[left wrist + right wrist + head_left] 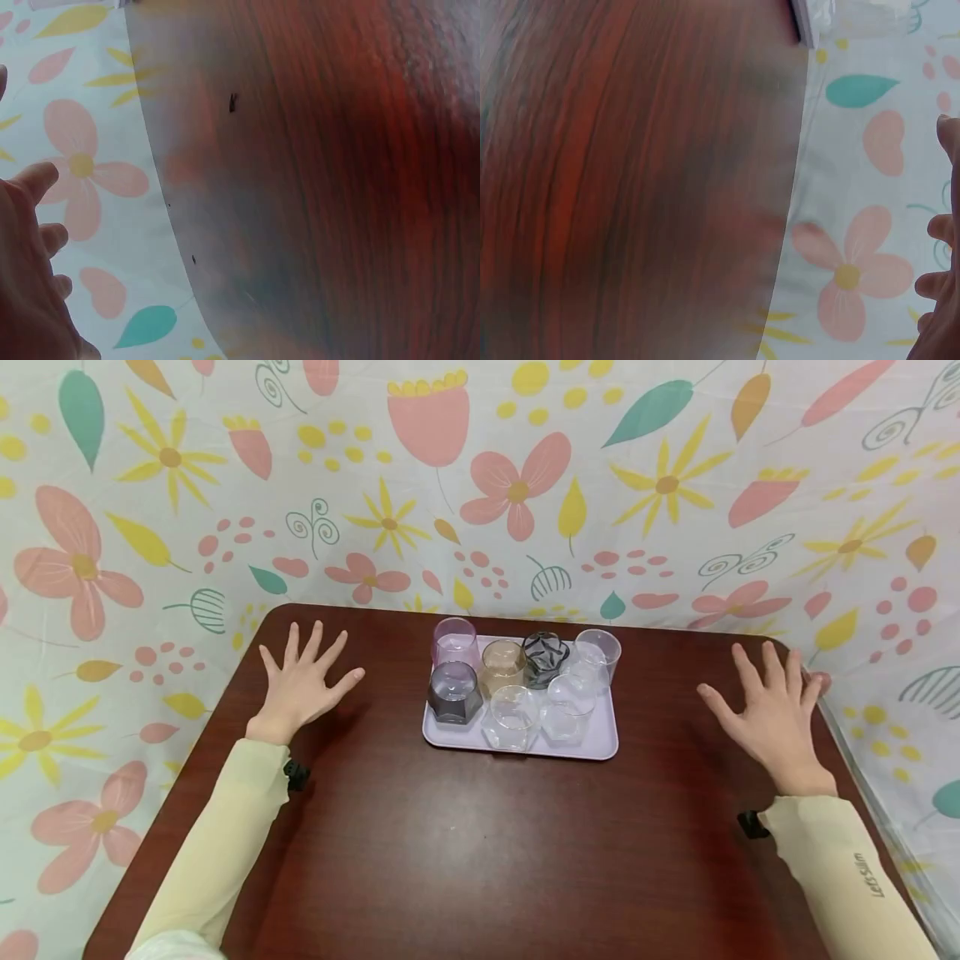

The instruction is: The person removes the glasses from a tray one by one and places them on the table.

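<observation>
My left hand (295,689) is spread over the left side of the table and holds nothing. On the right side my right hand (776,727) is likewise spread, its fingers empty. Between them, toward the back, lies a lavender tray (457,739) crowded with glasses. The back row shows a pink glass (455,647), a dark patterned glass (545,658) and a clear tumbler (600,656). An amber glass (503,668) stands in the middle. Nearer the front are a grey glass (454,695), a clear glass (512,722) and another clear glass (567,710).
The dark red-brown wooden table (450,852) has rounded back corners. A curtain (517,485) with printed flowers and leaves hangs behind it and along its sides. In the right wrist view a corner of the tray (802,26) shows at the top.
</observation>
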Motion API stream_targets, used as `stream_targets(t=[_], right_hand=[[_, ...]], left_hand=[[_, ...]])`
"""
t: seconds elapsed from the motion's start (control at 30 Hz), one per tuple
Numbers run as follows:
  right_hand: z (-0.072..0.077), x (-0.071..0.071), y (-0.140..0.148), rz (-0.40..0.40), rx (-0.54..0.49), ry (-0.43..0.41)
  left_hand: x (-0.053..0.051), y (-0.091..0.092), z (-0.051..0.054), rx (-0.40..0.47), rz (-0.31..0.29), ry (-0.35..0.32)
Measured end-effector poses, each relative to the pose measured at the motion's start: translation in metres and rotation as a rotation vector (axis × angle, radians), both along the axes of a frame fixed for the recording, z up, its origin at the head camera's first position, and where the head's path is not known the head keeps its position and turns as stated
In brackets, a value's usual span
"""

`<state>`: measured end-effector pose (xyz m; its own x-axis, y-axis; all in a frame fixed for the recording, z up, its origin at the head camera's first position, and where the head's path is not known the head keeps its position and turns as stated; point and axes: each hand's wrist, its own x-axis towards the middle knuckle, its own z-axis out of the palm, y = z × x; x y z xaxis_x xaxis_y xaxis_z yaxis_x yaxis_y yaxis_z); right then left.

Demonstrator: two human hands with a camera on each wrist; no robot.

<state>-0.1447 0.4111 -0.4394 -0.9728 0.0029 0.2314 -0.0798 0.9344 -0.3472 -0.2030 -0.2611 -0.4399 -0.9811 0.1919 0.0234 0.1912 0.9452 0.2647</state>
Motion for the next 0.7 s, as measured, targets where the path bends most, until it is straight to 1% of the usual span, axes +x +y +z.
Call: stream_targets(t=[0.17, 0.33, 0.43, 0.5, 0.6, 0.7], right_hand=[[0.000, -0.002, -0.012, 0.038, -0.032, 0.002], [0.001, -0.003, -0.028, 0.082, -0.082, 0.026], [0.002, -0.004, -0.038, 0.106, -0.104, 0.058], [0.002, -0.006, -0.046, 0.118, -0.116, 0.067], [0.004, -0.009, -0.056, 0.134, -0.140, 0.056], [0.005, -0.012, -0.068, 0.147, -0.172, 0.021]], left_hand=[[0.004, 0.007, 0.001, 0.017, -0.010, -0.006], [0.011, 0.019, 0.002, 0.093, -0.033, -0.008], [0.016, 0.029, 0.002, 0.164, -0.054, -0.014], [0.019, 0.035, 0.001, 0.215, -0.068, -0.032], [0.025, 0.045, 0.000, 0.296, -0.077, -0.080], [0.028, 0.055, -0.005, 0.408, -0.079, -0.113]])
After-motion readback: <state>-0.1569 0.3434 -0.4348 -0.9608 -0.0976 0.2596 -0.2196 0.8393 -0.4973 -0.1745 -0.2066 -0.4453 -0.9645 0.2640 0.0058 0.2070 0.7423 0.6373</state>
